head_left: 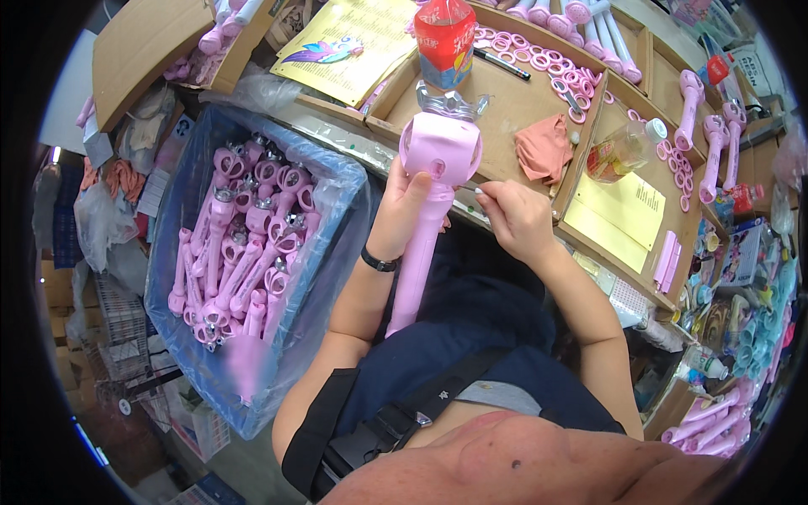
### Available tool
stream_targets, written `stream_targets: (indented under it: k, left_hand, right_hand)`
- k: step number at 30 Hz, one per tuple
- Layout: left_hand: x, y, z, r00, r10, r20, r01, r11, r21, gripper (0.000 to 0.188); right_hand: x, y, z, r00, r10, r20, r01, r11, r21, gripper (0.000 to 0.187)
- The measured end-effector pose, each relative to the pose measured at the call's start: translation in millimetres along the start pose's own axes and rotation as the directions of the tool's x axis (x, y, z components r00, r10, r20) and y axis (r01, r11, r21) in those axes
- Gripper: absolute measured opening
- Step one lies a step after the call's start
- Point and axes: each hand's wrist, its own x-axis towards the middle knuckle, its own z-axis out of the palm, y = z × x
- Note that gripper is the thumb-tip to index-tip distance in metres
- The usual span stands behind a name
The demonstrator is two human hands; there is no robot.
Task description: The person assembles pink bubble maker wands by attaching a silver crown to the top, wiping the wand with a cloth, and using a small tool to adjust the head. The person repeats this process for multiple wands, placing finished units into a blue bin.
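Observation:
My left hand [401, 212] is wrapped round the neck of a pink plastic toy wand [418, 252]. The wand stands nearly upright before me, its handle running down to my lap. On its wide, boxy head sits a silver crown [452, 103]. Just right of the head, my right hand [520, 220] is closed in a pinch on a small white piece [479, 191], too small to name. That hand is apart from the wand.
At my left, a blue-lined bin [172, 181] holds many pink wands. Ahead, the wooden tray [513, 105] holds pink rings [547, 61], a black marker [502, 64], a red carton [444, 42] and an orange cloth [543, 147]. A bottle [623, 151] lies over yellow paper [619, 223].

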Motion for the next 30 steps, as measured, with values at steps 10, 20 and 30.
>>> stream_targets:
  k: [10,20,30]
  left_hand:
    - [-1.5,-1.0,-4.3,0.995,-0.073,0.069,0.081,0.989,-0.124,0.050]
    - [-5.9,-3.1,-2.6,0.960,0.261,0.102,-0.277,0.941,0.195,0.070]
    - [-4.6,1.8,-2.1,0.987,-0.059,0.146,0.068,0.996,-0.060,0.064]
  right_hand:
    - [1.1,-8.9,2.0,0.951,0.293,0.095,-0.308,0.907,0.287,0.015]
    - [16.7,4.5,-22.0,0.314,0.494,0.811,-0.903,-0.110,0.416,0.022]
    - [-1.4,-11.7,-12.5,0.999,-0.023,-0.029,0.022,0.999,-0.038,0.018]
